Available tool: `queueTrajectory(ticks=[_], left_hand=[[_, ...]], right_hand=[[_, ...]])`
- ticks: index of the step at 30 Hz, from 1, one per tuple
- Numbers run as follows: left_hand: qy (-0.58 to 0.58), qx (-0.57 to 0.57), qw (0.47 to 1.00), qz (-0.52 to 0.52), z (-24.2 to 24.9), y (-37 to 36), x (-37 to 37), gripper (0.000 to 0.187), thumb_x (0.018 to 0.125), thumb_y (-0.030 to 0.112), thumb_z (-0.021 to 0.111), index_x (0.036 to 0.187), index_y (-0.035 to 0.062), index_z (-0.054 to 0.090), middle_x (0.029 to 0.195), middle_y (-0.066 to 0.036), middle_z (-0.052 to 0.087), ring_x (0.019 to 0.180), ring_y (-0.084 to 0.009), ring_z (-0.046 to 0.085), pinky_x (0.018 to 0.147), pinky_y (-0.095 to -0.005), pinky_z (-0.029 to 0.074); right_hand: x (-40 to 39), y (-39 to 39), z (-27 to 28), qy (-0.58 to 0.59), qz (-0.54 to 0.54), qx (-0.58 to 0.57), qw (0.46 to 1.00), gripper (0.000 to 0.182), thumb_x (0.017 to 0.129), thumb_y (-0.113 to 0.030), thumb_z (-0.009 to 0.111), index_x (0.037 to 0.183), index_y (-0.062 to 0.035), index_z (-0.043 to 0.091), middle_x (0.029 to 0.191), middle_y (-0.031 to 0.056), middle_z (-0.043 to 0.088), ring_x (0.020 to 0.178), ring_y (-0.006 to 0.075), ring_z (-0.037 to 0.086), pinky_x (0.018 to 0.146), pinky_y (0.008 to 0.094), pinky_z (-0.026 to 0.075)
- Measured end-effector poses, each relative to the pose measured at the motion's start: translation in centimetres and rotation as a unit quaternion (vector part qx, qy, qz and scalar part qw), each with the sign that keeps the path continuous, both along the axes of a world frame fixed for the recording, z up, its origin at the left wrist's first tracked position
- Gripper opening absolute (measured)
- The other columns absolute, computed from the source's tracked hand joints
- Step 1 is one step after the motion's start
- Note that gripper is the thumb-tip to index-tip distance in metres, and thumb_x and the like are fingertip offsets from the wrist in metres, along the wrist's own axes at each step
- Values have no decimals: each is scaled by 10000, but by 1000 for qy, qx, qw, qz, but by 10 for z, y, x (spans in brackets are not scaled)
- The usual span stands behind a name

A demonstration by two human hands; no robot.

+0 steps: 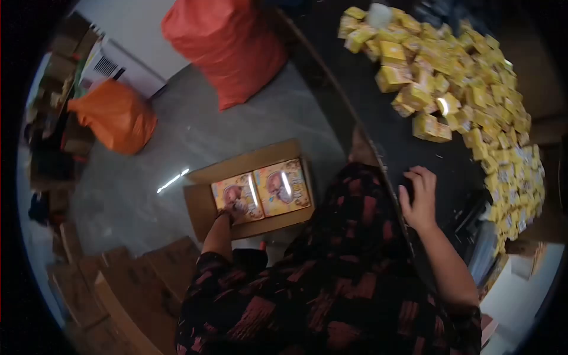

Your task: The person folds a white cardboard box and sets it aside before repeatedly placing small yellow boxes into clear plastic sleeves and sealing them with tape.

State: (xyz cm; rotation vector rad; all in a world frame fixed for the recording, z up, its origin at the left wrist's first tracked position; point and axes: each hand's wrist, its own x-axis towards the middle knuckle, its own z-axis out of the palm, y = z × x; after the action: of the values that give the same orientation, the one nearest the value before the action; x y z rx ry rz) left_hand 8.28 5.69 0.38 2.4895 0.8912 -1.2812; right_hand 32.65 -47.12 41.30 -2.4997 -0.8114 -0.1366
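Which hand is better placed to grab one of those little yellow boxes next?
Probably the right hand: it is over the dark table where the yellow boxes lie, apparently holding nothing, while the left hand is down in the cardboard carton.

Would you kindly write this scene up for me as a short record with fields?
Left hand: inside the open carton, at the left printed pack; grip unclear
Right hand: on the black table near its edge, nothing visibly held
Carton contents: left printed pack beside right printed pack
Table contents: a heap of small yellow boxes
Floor: red bag, orange bag
Lower left of view: brown cartons
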Motion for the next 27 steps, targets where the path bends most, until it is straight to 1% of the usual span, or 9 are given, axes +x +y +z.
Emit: queueTrajectory(ticks=[1, 4, 12, 14, 17, 20, 21, 23, 27], left_hand=[[-22, -51, 998, 14, 2, 15, 69, 482, 861, 417, 580, 1253, 148, 499, 1164, -73, 566, 1042, -252, 554, 877, -450, 463], [-42, -178, 980, 73, -9, -145, -77, 399, 876, 386, 554, 1181, 134, 508, 1082, -70, 551, 965, -242, 546, 827, -439, 468], [12, -392, 865, 312, 37, -142, 77, 226, 917, 303, 484, 991, 95, 532, 862, -60, 510, 761, -216, 527, 694, -410, 480], [-186, -249, 936, 162, 143, -207, 133, 399, 900, 387, 554, 1103, 44, 534, 865, -117, 645, 786, -156, 596, 676, -319, 494], [-416, -258, 829, 270, 159, -241, 173, 553, 859, 538, 563, 883, -14, 591, 792, -117, 602, 737, -186, 558, 650, -343, 453], [-399, -111, 907, 73, 216, -289, 187, 784, 875, 600, 475, 1337, -30, 414, 1397, -288, 347, 1290, -386, 369, 1044, -406, 327], [-464, -137, 867, -117, 139, -257, 191, 760, 916, 540, 427, 1392, -42, 316, 1430, -277, 304, 1355, -387, 240, 1079, -413, 282], [-373, -166, 911, -55, 254, -299, 192, 727, 945, 518, 356, 1423, -21, 255, 1427, -280, 311, 1313, -415, 307, 1071, -430, 296], [-369, -179, 905, -113, 316, -353, 186, 887, 842, 617, 491, 1447, 28, 219, 1411, -298, 317, 1236, -469, 389, 1063, -416, 314]], right_hand=[[5, -7, 8, -10, 0, -9, 1000, 246, 784, -95, 616, 1007, -9, 558, 1085, 170, 497, 1047, 380, 466, 1000, 465, 364], [5, -17, 15, -51, 11, -27, 998, 260, 768, -83, 626, 1007, -11, 553, 1060, 163, 502, 1030, 359, 473, 938, 427, 379], [-19, -28, 13, -195, -41, 12, 980, 266, 750, -97, 668, 993, -58, 565, 1087, 108, 518, 1033, 307, 483, 900, 439, 360], [-40, -41, 20, -215, -100, 45, 971, 287, 752, -110, 673, 1012, -64, 563, 1121, 111, 509, 1059, 306, 476, 910, 449, 348], [-65, -93, 24, -258, -221, 62, 939, 401, 732, -127, 707, 1088, -81, 527, 1202, 145, 467, 1105, 338, 448, 919, 462, 321], [-76, -144, 25, -282, -313, 45, 906, 514, 716, -134, 732, 1160, -81, 478, 1229, 170, 443, 1117, 360, 431, 926, 482, 310], [-79, -155, 25, -265, -337, 34, 903, 551, 709, -156, 745, 1179, -80, 468, 1235, 175, 438, 1123, 365, 428, 933, 492, 305], [-83, -178, 22, -240, -357, 8, 903, 633, 694, -230, 770, 1224, -93, 454, 1251, 179, 426, 1161, 372, 410, 976, 517, 281], [-76, -194, 28, -230, -399, -31, 887, 647, 696, -251, 763, 1253, -123, 458, 1259, 158, 427, 1201, 339, 399, 1022, 522, 261]])
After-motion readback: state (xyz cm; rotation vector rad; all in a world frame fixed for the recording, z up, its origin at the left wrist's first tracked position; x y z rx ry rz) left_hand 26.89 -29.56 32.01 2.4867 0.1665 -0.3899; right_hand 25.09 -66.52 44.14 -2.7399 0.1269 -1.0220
